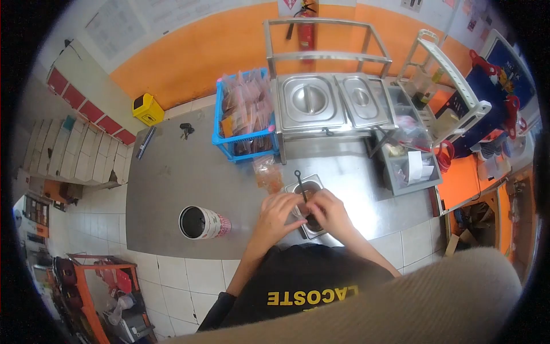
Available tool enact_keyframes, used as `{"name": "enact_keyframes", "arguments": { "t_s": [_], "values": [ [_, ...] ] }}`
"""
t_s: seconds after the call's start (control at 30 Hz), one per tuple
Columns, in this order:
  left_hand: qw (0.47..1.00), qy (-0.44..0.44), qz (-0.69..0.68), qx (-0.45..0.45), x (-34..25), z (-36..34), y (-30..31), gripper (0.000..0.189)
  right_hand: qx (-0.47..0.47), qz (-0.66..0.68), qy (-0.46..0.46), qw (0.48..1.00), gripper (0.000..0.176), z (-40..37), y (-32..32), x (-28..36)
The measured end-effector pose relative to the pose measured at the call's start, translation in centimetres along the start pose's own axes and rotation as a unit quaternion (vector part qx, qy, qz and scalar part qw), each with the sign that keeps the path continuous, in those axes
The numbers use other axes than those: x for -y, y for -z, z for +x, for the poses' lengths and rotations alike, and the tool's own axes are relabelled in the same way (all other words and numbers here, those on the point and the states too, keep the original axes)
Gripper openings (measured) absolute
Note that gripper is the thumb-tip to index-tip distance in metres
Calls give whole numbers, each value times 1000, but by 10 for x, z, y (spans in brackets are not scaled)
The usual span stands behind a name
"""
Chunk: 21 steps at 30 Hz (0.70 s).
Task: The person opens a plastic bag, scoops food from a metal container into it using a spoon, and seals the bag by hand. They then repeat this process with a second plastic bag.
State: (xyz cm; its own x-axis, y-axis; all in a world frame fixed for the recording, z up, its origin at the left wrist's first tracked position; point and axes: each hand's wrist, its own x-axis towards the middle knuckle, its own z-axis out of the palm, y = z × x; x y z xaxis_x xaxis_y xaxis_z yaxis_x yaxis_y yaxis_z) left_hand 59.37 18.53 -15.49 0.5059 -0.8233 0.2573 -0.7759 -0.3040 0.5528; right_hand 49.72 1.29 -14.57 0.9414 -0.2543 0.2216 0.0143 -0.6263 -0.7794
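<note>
- Left hand pinches a clear bag; right hand meets its other side, grip unclear.
- Tub beneath, at the bench's near edge.
- Cup left, bare room beyond.
- Crate bounds the far side.

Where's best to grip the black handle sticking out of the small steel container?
Probably near its far end, from above and the far side: the slim black handle extends past the small steel container and is bare there, while the left hand and right hand crowd its near end.
</note>
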Motion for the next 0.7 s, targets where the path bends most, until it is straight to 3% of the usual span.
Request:
{"name": "enact_keyframes", "arguments": {
  "t_s": [0.07,0.17,0.33,0.47,0.57,0.67,0.7],
  "values": [
    [999,52,-8,-13,7,-5,2,57,-26,-14,-36,999,14,9,-16,-26],
    [992,118,-48,-10,16,-15,4,52,22,-112,-58,992,19,14,-42,-50],
    [979,143,-139,-32,24,-22,1,49,28,-122,-65,990,18,25,-63,-71],
    [955,185,-225,-52,27,-26,-8,46,4,12,-27,1000,16,35,-16,-41],
    [930,220,-287,-59,39,-28,-28,46,26,27,54,998,13,22,-16,-56],
    [857,290,-423,-38,44,-26,-43,45,102,12,75,992,12,-2,-18,-68],
    [857,290,-424,-35,50,-26,-49,43,95,6,62,993,12,-3,-15,-69]
  ]
}}
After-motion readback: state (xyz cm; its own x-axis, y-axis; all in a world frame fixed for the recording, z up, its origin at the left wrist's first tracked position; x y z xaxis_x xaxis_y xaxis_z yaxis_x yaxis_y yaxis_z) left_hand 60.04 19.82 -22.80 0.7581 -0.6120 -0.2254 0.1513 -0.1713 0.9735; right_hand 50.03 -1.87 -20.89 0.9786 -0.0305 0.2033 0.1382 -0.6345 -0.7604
